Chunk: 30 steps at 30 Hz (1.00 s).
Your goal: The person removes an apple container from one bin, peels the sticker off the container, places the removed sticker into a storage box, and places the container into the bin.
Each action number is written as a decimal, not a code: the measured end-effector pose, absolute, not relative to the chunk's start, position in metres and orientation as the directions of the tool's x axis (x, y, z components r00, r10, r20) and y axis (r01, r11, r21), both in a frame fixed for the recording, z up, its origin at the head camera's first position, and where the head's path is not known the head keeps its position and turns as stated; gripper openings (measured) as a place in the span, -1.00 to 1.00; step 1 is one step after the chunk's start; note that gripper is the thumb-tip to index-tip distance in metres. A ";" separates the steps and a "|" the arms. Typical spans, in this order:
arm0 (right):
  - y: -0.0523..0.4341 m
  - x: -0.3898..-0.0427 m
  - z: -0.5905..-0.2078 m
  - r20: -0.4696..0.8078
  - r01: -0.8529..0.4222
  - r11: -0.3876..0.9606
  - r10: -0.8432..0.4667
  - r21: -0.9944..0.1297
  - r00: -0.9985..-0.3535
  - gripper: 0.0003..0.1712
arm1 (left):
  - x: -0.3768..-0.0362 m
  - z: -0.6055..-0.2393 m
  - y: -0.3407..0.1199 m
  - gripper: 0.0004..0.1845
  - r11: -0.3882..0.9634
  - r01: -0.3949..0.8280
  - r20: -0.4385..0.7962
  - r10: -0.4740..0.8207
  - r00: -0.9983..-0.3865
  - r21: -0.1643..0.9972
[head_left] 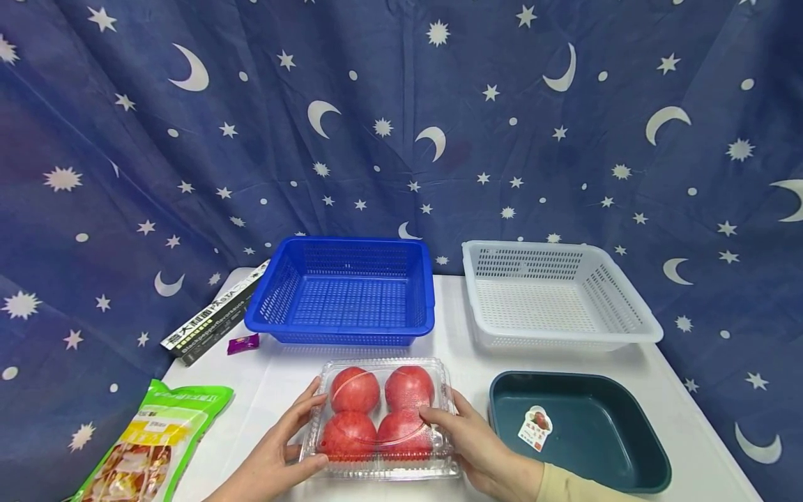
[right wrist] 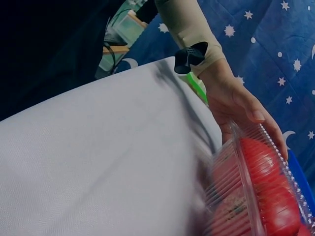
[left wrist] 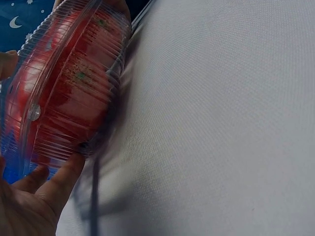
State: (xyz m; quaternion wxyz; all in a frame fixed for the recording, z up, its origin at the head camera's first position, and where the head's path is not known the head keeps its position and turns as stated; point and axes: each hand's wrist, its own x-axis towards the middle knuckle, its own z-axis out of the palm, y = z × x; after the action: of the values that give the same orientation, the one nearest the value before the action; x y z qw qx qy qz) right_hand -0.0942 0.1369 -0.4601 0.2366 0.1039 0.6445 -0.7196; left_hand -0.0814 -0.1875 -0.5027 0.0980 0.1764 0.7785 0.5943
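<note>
A clear plastic clamshell box with several round red fruits in it is held between both hands at the near middle of the white table. My left hand grips its left side, thumb at the near corner. In the left wrist view, fingertips touch the box's lower edge. My right hand grips the right side, its thumb lying over the lid. The lid looks shut. In the right wrist view, the left hand shows beyond the box. Whether the box touches the table, I cannot tell.
Behind stand a blue basket and a white basket. A dark green basin with a fruit sticker is at right. Leftward lie a pasta box, a small purple packet and a green-edged food bag.
</note>
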 end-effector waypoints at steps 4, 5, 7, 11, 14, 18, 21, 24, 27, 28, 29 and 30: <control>0.136 -0.094 -0.459 -0.444 0.468 -0.080 -0.215 -0.880 -0.870 0.09 | -0.081 -0.504 -0.189 -0.21 0.224 0.149 0.051 0.389 -0.920 0.963; 0.136 -0.093 -0.459 -0.443 0.469 -0.086 -0.217 -0.879 -0.870 0.09 | -0.081 -0.504 -0.189 -0.21 0.224 0.144 0.048 0.388 -0.920 0.964; 0.136 -0.094 -0.459 -0.448 0.476 -0.088 -0.222 -0.875 -0.866 0.10 | -0.081 -0.504 -0.189 -0.21 0.222 0.138 0.042 0.387 -0.921 0.965; 0.136 -0.094 -0.459 -0.456 0.495 -0.115 -0.251 -0.861 -0.854 0.08 | -0.082 -0.505 -0.190 -0.21 0.206 0.153 0.062 0.393 -0.917 0.966; 0.135 -0.094 -0.460 -0.456 0.505 -0.140 -0.277 -0.852 -0.846 0.06 | -0.083 -0.506 -0.191 -0.22 0.196 0.179 0.088 0.400 -0.912 0.964; 0.135 -0.095 -0.461 -0.465 0.521 -0.160 -0.287 -0.839 -0.837 0.09 | -0.083 -0.506 -0.191 -0.21 0.183 0.201 0.111 0.411 -0.905 0.962; 0.134 -0.095 -0.462 -0.471 0.530 -0.177 -0.289 -0.830 -0.834 0.12 | -0.083 -0.506 -0.192 -0.21 0.178 0.216 0.126 0.414 -0.902 0.960; 0.133 -0.096 -0.463 -0.472 0.529 -0.177 -0.282 -0.830 -0.835 0.14 | -0.083 -0.506 -0.192 -0.22 0.182 0.222 0.131 0.411 -0.902 0.958; 0.133 -0.096 -0.463 -0.476 0.526 -0.164 -0.267 -0.834 -0.838 0.16 | -0.084 -0.504 -0.191 -0.22 0.200 0.197 0.104 0.397 -0.912 0.960; 0.132 -0.096 -0.463 -0.477 0.525 -0.159 -0.262 -0.836 -0.839 0.16 | -0.084 -0.504 -0.191 -0.22 0.206 0.191 0.097 0.394 -0.914 0.960; 0.132 -0.096 -0.463 -0.478 0.524 -0.160 -0.257 -0.836 -0.840 0.17 | -0.084 -0.503 -0.191 -0.22 0.212 0.183 0.089 0.389 -0.917 0.960; 0.132 -0.096 -0.463 -0.478 0.523 -0.159 -0.251 -0.837 -0.842 0.17 | -0.084 -0.502 -0.191 -0.22 0.225 0.173 0.076 0.383 -0.921 0.959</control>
State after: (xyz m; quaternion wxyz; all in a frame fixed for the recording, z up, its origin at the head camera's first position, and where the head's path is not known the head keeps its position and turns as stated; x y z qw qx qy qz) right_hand -0.0955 0.1317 -0.4632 0.2569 0.1144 0.5952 -0.7527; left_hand -0.0837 -0.1910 -0.5021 0.0879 0.1786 0.7776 0.5965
